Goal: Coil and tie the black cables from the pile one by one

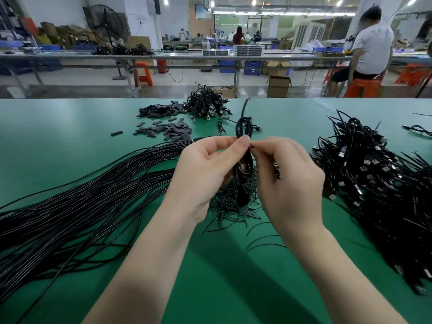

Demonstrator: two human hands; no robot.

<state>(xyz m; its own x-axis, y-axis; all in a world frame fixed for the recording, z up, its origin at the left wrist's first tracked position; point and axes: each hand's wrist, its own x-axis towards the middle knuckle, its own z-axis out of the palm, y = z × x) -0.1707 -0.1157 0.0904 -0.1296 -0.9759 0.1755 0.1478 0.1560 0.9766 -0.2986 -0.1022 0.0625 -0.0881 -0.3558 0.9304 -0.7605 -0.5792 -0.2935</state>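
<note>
A coiled black cable (243,127) stands upright between both hands above the green table (70,118). My left hand (205,169) pinches the coil's middle with thumb and forefinger. My right hand (287,174) pinches something small at the same spot; I cannot make out whether it is a tie. The cable's plug end (243,202) hangs down below the hands. A long bundle of straight black cables (81,202) lies to the left. A heap of short black wire ties (229,202) sits under the hands.
A big pile of black cables with USB plugs (378,183) lies at the right. A smaller pile (208,104) and loose dark sleeves (163,120) lie at the far middle. A person in white (371,47) sits beyond the table on an orange stool.
</note>
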